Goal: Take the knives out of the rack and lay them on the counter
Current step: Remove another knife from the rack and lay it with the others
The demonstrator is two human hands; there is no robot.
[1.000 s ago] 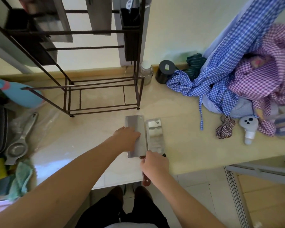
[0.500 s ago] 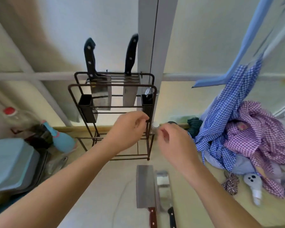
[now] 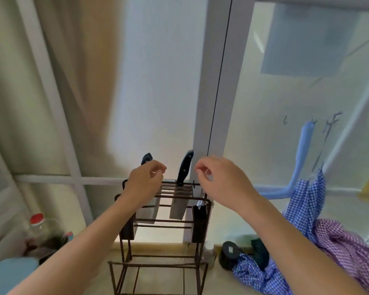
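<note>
Hands raised side by side above the rack, both empty. Left hand (image 3: 146,181): fingers curled loosely inward, thumb and fingertips near each other but pinching nothing visible; it sits in front of the left knife (image 3: 147,159), hiding all but the dark tip of the handle, and whether the palm touches that handle cannot be told. Right hand (image 3: 218,179): fingers half curled, thumb toward index, holding nothing, just right of the right knife (image 3: 184,169) and apart from it. Both forearms bare, rising from the lower corners of the view. Right knife: black handle with pale rivets, upright and leaning slightly right, broad rectangular steel blade hanging down through the top slots. Left knife: similar flat grey blade visible below the wrist. Rack (image 3: 162,227): thin dark-brown metal rods, boxy open frame, parallel bars across the top, dark rectangular cups on its left and right sides; it stands on a pale beige counter (image 3: 217,282) with a smooth, faintly glossy surface. Behind: frosted glass panes and a white frame. Right of the rack: a small clear bottle (image 3: 209,253), a black cylindrical jar (image 3: 229,255), then crumpled blue gingham cloth (image 3: 258,275) and purple gingham cloth (image 3: 347,248). Left: a clear bottle with red cap (image 3: 37,218) and a light-blue lid (image 3: 11,273).
</note>
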